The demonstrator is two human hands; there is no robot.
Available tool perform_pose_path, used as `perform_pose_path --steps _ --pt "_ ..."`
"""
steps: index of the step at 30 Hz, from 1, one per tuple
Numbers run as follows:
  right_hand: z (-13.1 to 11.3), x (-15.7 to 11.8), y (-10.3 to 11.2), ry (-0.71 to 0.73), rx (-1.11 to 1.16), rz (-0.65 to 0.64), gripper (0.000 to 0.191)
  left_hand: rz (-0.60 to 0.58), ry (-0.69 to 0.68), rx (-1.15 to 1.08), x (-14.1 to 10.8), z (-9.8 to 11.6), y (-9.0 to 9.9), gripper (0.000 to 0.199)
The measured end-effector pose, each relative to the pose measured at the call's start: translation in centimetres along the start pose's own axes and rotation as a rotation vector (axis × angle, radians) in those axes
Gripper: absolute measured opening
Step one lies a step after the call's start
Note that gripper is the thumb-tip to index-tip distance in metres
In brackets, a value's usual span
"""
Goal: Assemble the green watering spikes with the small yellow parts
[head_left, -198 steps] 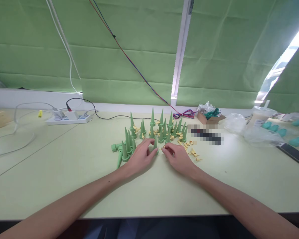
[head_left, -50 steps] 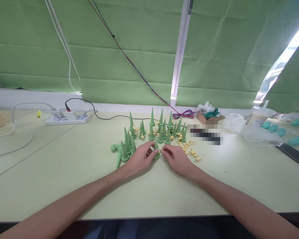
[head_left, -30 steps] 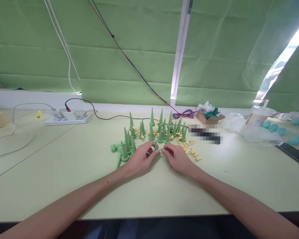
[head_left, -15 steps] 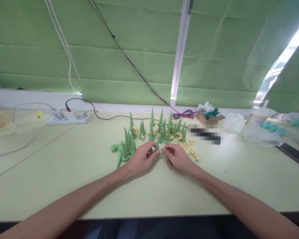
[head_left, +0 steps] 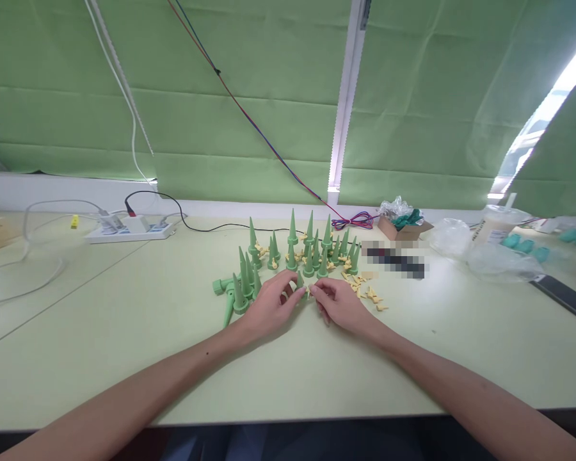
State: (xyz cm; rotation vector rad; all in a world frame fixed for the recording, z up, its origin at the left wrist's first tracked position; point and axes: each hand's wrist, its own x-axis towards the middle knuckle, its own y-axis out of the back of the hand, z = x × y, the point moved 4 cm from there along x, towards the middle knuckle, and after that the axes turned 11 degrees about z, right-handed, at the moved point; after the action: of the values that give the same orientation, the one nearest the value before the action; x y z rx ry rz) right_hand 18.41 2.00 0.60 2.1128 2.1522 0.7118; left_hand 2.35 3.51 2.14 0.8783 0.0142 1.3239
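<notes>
My left hand [head_left: 276, 299] is closed around a green plastic watering spike [head_left: 300, 280], whose pointed tip stands up between the fingers. A small yellow valve piece [head_left: 308, 292] sits at the side of that spike. My right hand [head_left: 340, 301] pinches at the yellow piece with thumb and forefinger; the other fingers are curled under. Just beyond my hands stand several upright green spikes [head_left: 292, 230], some with yellow pieces on their sides. Near my left wrist a few more spikes [head_left: 228, 307] lie on their sides. Loose yellow valve pieces [head_left: 373, 296] are scattered right of my right hand.
A white power strip [head_left: 129, 232] with plugs lies back left. Back right are a cardboard box [head_left: 403, 232], coiled wires [head_left: 354, 221], a plastic bag [head_left: 502, 262], a cup with a straw [head_left: 494, 225] and a dark phone-like slab [head_left: 566, 298]. A blurred dark item [head_left: 396, 259] lies nearer.
The spike and yellow piece have shifted slightly left with my left hand. My right fingertips have moved slightly too. At the right edge, another person's fingers have left the view.
</notes>
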Motion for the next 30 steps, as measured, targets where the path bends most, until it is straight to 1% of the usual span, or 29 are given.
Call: perform_pose_path --steps 19,25,30 --pt "-0.45 -0.22 0.09 -0.01 -0.068 0.008 0.032 -0.024 -0.005 -0.006 -0.04 0.23 0.02 0.022" --pt "-0.71 -0.22 0.19 0.026 -0.152 0.034 0.031 -0.037 0.001 -0.007 -0.06 0.19 0.01 0.022" --pt "-0.66 -0.21 0.21 0.045 -0.179 0.041 0.032 -0.039 -0.009 -0.009 -0.06 0.15 -0.03 0.023"
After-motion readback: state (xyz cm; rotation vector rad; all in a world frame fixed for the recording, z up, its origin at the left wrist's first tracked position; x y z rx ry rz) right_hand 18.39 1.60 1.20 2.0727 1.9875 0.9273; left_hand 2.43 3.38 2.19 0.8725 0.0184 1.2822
